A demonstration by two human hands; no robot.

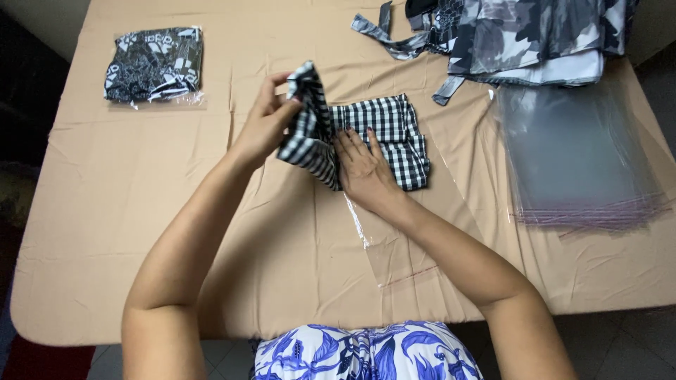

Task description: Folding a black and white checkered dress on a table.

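Observation:
A black-and-white checked garment [394, 134] lies folded at the middle of the table, resting on a clear plastic bag [401, 246] that reaches toward me. My left hand [266, 123] pinches the garment's left part and lifts it up, folding it over. My right hand [362, 169] lies flat with fingers spread on the cloth, pressing it down.
The table wears a tan cloth [141, 211]. A bagged black-and-white patterned garment [153, 65] sits at the far left. A heap of grey patterned clothes [514, 35] lies at the far right, with a stack of clear bags [577, 162] beside it.

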